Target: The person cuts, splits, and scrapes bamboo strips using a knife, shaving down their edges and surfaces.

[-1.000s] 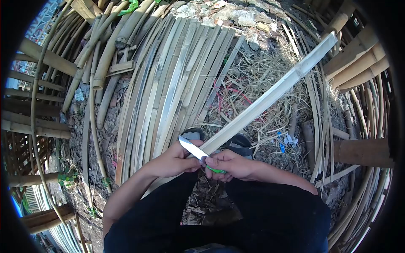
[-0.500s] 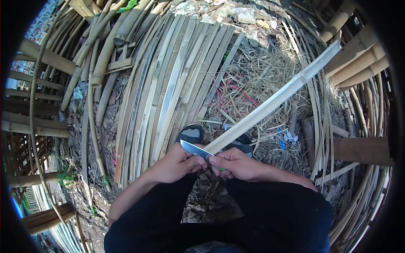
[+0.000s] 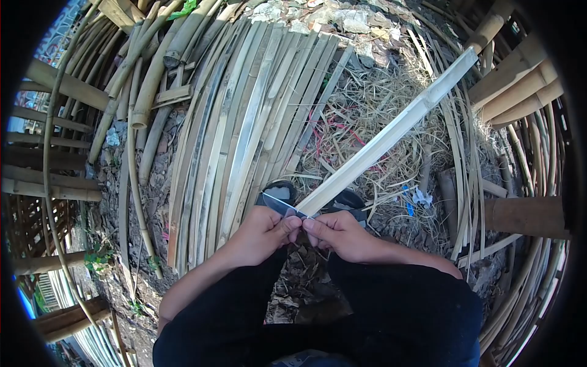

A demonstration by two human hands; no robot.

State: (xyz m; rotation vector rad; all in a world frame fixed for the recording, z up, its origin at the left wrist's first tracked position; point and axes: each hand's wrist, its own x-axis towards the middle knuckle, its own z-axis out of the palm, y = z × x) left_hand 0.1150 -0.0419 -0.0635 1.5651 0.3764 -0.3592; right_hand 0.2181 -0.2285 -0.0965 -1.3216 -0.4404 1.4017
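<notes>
A long pale bamboo strip (image 3: 391, 134) runs from between my hands toward the upper right. My left hand (image 3: 263, 235) is closed at the strip's near end, its thumb beside the blade; its fingertips are partly hidden. In my right hand (image 3: 339, 233) is a knife (image 3: 284, 207), its blade lying across the strip's near end and pointing up-left. The thumb of that hand presses near the base of the blade, and the handle is covered by the fingers. Both hands meet just above my knees, thumbs almost touching.
Many split bamboo strips (image 3: 244, 122) lie side by side on the ground at left. Shavings (image 3: 379, 104) with pink string cover the ground ahead. My shoes (image 3: 278, 192) are just beyond my hands. Bamboo poles (image 3: 520, 92) stand at right, with a blue scrap (image 3: 408, 205) nearby.
The strip's far end has swung a little left and up. The knife blade has turned, showing less of its flat side, and the green bit near the right hand no longer shows.
</notes>
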